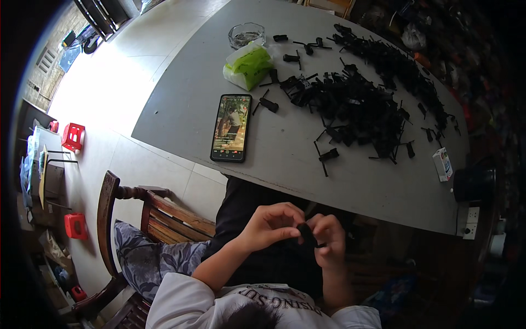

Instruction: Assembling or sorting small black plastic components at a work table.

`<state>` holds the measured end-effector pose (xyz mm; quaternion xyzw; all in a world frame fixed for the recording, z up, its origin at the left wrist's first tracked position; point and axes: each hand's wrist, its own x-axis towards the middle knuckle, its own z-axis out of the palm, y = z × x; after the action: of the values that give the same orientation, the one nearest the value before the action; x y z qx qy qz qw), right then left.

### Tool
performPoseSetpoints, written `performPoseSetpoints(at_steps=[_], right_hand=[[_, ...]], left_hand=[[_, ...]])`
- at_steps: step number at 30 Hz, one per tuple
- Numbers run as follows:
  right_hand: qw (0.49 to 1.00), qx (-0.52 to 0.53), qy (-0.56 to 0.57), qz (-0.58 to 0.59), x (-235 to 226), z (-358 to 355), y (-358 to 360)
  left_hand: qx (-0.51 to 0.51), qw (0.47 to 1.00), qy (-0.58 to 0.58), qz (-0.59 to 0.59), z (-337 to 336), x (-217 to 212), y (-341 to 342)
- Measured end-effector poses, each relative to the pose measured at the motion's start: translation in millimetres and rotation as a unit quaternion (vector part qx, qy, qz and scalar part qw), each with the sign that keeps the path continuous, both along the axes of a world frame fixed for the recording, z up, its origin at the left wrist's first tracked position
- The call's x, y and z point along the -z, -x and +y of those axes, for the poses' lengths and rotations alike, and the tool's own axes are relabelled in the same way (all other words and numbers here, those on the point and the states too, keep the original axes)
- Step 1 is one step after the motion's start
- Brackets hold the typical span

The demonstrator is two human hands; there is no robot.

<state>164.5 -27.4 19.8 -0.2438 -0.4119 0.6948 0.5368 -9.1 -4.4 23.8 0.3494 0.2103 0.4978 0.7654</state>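
You're mid-assembly on one small black plastic clip part (307, 234), held low in your lap below the edge of the grey oval tabletop (285, 159), well away from the stock. Looks like the fitting or pressing stage on this piece, not picking or dropping off.

Left hand (271, 223): fingers curled in, thumb and fingertips pinched on the left side of the part. Closed around it, not flat.

Right hand (329, 241): also clenched, fingers wrapped over the right end of the same part. The two hands meet at the piece; most of it is hidden between them, so I can't tell its exact shape or whether it's one piece or two.

Next move, my read: it needs a firm two-hand squeeze or twist with the pinch kept tight, since the part is small and mostly covered by your fingers.

On the tabletop: big heap of matching black plastic parts (356, 104) spread across the far right, a few strays just beside it. Black smartphone with a lit screen (231, 128) lies flat near the front edge. Green-and-white plastic bag (248, 67) behind it, clear glass ashtray (246, 35) beyond that. Small white carton (442, 164) near the right edge.
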Motion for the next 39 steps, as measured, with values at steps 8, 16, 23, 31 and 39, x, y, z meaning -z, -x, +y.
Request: performPoseSetpoints(at_steps=[8,16,23,31,39], right_hand=[[0.988,-0.008,0.144,-0.056,-14,-6,1],[0.961,-0.002,0.215,0.173,6,-8,1],[0.966,0.003,0.233,0.114,16,-8,-2],[0.945,-0.004,0.255,0.206,18,-6,-2],[0.952,-0.153,0.262,0.050,1,-2,-18]], left_hand=[[-0.088,0.925,-0.239,0.281,1,-20,3],[-0.122,0.903,-0.303,0.277,-1,-12,-2],[-0.118,0.917,-0.208,0.319,-2,-14,-7],[-0.106,0.896,-0.306,0.305,-1,-5,-7],[-0.001,0.884,-0.383,0.267,5,-9,2]])
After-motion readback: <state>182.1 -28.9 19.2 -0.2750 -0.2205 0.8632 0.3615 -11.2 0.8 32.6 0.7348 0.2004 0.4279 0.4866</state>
